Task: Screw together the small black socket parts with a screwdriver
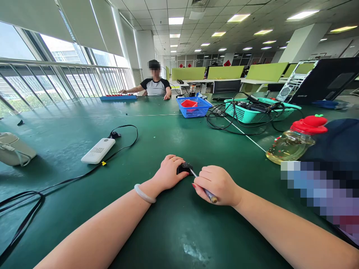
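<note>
My left hand (170, 172) is closed round a small black part (184, 168) on the green table, thumb on its near side and fingers over its left and far sides. The part's exact kind is too small to make out. In my right hand (217, 185) is a screwdriver (209, 195) with a thin metal shaft and a greyish handle. It slants up to the left, and its tip meets the black part's right side. A pale bangle (144, 194) circles my left wrist.
A white power bank (98, 150) with a black cable lies at left, near a pale pouch (15, 149). Ahead stand a blue basket (194, 111) and a teal basket (246, 118) of cables. A red-lidded bottle (290, 145) stands right. A person (156, 86) sits across the table.
</note>
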A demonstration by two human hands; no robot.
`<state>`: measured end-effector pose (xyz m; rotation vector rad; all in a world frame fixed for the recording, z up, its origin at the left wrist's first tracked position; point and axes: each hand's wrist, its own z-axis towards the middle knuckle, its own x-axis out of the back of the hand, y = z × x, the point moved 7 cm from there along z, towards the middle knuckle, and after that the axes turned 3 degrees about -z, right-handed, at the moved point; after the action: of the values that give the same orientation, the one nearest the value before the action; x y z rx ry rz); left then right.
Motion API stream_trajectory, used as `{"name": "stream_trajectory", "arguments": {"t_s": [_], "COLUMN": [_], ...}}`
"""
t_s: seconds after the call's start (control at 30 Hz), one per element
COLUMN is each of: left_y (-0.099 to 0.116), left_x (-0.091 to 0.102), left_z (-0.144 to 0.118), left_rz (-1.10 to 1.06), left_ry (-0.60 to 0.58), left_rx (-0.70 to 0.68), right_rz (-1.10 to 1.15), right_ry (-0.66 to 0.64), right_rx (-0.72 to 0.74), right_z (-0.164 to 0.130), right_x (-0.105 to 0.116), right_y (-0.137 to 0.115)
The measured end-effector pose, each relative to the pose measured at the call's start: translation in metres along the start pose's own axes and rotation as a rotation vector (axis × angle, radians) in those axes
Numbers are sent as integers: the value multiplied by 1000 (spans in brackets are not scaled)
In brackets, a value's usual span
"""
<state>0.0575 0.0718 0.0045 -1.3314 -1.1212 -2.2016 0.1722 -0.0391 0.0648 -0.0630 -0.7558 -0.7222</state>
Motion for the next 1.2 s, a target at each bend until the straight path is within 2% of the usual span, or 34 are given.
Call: {"name": "stream_trajectory", "arguments": {"t_s": [0.13, 0.2, 0.27, 0.4, 0.53, 0.7, 1.0, 1.2], "left_y": [1, 1, 2, 1, 0, 1, 2, 4], "left_x": [0, 0, 0, 0, 0, 0, 1, 2], "left_z": [0, 0, 1, 1, 0, 0, 0, 0], "left_rz": [5, 6, 5, -3, -8, -5, -4, -5], "left_ry": [-7, -11, -16, -8, -9, -14, -27, -46], "left_rx": [0, 1, -1, -9, -3, 3, 10, 19], "right_rz": [166, 309, 463, 810, 1102, 1270, 1234, 1203], "right_ry": [36, 42, 37, 33, 110, 202, 408, 338], "right_rx": [-149, -330, -571, -999, -1244, -1397, -1464, -1398], "right_z": [-3, -8, -18, -43, -58, -63, -72, -67], "right_x": [1, 0, -7, -34, -54, -59, -52, -53], "right_y": [16, 33, 53, 82, 92, 93, 103, 100]}}
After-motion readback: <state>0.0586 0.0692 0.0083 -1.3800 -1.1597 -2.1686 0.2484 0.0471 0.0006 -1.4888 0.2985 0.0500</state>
